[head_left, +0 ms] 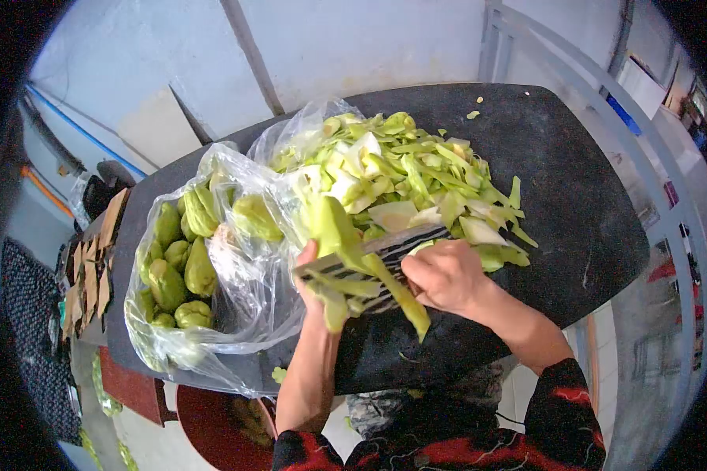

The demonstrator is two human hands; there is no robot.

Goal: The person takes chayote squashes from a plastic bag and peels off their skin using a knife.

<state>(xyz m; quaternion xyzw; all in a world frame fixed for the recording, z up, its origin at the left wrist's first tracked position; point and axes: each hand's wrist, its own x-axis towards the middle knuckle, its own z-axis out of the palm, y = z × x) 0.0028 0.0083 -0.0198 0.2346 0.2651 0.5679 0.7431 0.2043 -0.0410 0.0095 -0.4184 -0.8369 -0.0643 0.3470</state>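
My left hand (313,286) is closed around a pale green, peeled-looking chayote (330,224), its fingers mostly hidden behind peel and blade. My right hand (448,275) is a fist on what looks like a broad knife (385,259) with dark and light stripes across its blade; the handle is hidden in the fist. The blade lies against the chayote, between my hands. Long strips of peel (401,298) hang over the blade. Just beyond my hands a large heap of chayote peels and pale pieces (416,173) spreads over the black table (581,212).
Left of my hands, a clear plastic bag (251,314) holds several whole chayotes (169,282). Below the table's front edge stands a reddish-brown tub (212,432). A grey metal railing (675,235) runs along the right, and a pale wall (369,39) stands behind the table.
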